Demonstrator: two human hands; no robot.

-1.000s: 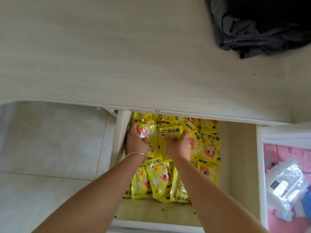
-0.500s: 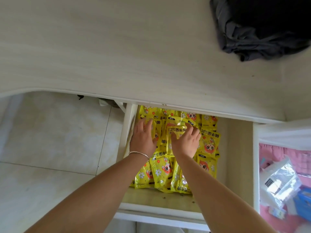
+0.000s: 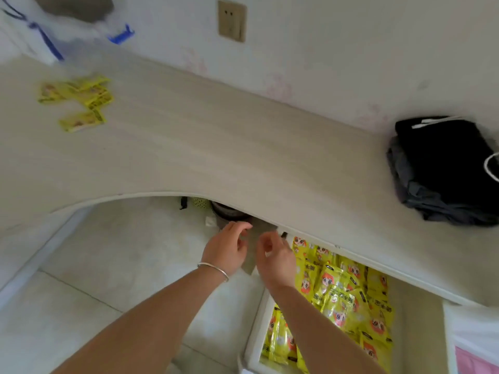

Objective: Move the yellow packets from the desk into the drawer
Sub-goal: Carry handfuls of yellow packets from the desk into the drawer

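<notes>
An open white drawer (image 3: 256, 344) under the desk's right part holds several yellow packets (image 3: 340, 298) with cartoon faces. More yellow packets (image 3: 78, 101) lie on the desk (image 3: 216, 147) at the far left. My left hand (image 3: 226, 249), with a silver bangle on its wrist, and my right hand (image 3: 275, 257) hover just left of the drawer, below the desk's front edge. Both are empty with fingers loosely curled and apart.
A dark pile of clothes (image 3: 442, 168) lies on the desk at the right. A white bag with blue handles (image 3: 54, 31) sits at the far left. A wall socket (image 3: 232, 20) is above. A dark bin (image 3: 226, 214) stands under the desk on the tiled floor.
Both hands have come up out of the drawer and off the packets, moving left. The view has swung up and left, bringing the packets on the desk into sight.
</notes>
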